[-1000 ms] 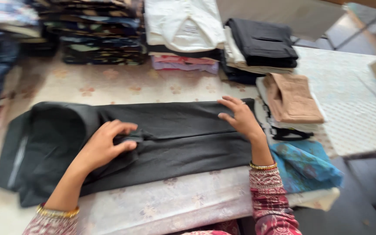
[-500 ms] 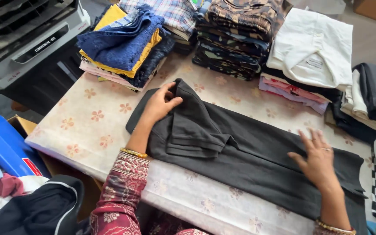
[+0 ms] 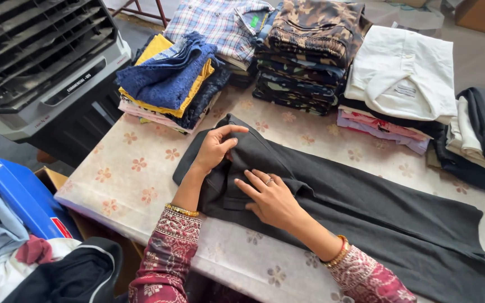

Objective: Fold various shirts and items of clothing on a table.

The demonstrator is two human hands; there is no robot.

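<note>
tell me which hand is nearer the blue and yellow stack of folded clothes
Left. The left hand grips the dark trousers just below that stack; the right hand presses farther away.

A: So what's the setup around there?

B: One table (image 3: pixel 141 168) with a cream cover, little orange flowers printed all over it. Daylight, pretty soft, no hard shadows.

A: What's next to it?

B: A big grey air cooler (image 3: pixel 40 67) with dark slats stands on the floor off the far left corner, close to the table. A blue bin (image 3: pixel 23 207) sits at the near left, just beside the table edge, and a cardboard box (image 3: pixel 57 179) peeks out between the two.

A: And the floor?

B: Grey, plain, shows up top right (image 3: pixel 478 50). A reddish metal frame (image 3: pixel 141 10) stands at the top edge behind the cooler.
</note>
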